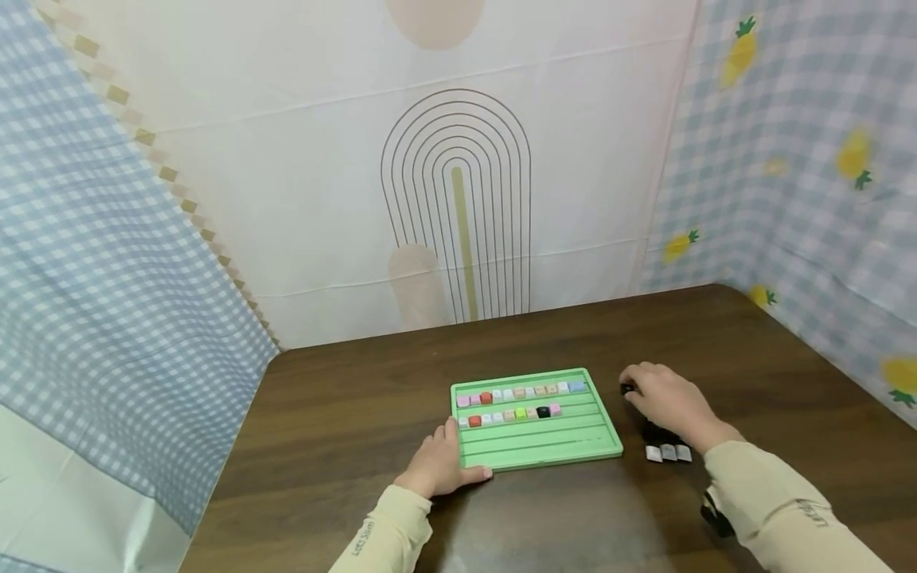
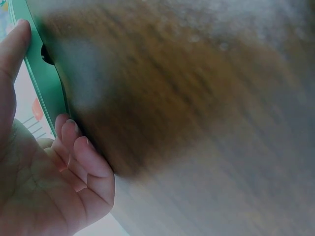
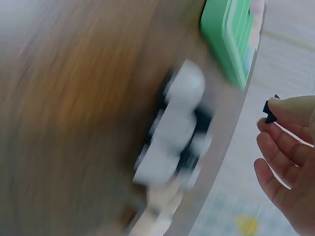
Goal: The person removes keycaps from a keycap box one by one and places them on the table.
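A green ridged tray lies on the table, with keycaps of several colours lined up along its two far rows. My left hand rests at the tray's near left corner, thumb along the front edge and fingers by the left side. In the left wrist view the left hand's fingers bend lightly against the tray's edge. Off the tray's right side, my right hand pinches a small black keycap between thumb and fingertips. Below that hand sit white and grey keycaps, with black ones partly hidden behind them.
The brown wooden table reaches back to a white cloth with an arch print. Checked cloth hangs at the right and more at the left. A dark object shows beside the right sleeve's cuff.
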Demonstrator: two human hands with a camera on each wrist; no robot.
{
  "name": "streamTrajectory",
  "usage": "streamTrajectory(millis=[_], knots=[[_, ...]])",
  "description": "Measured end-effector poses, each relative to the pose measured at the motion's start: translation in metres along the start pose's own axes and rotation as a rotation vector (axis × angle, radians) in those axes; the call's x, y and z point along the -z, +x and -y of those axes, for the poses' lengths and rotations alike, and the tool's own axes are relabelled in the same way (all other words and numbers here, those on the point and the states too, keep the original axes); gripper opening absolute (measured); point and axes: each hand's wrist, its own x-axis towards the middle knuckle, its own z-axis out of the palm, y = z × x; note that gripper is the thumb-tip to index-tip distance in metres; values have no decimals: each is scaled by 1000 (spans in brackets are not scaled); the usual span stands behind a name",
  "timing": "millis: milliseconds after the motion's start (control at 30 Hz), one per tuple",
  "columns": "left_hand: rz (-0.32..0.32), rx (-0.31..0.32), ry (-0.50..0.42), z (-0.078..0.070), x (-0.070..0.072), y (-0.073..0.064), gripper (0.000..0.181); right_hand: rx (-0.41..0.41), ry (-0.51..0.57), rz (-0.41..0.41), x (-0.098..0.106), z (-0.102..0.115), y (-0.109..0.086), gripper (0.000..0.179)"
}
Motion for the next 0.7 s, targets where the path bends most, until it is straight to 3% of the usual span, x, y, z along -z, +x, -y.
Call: streamTrajectory(millis=[367, 533, 700], knots=[[29, 22, 12, -6, 7, -3, 97, -134, -13, 48, 20, -71, -41, 19], [29, 17, 15, -5, 5, -2, 97, -206, -21, 123, 17, -89, -55, 20], [33, 20, 6, -4, 4, -2, 98, -262, 7, 223, 13, -97, -57, 24]])
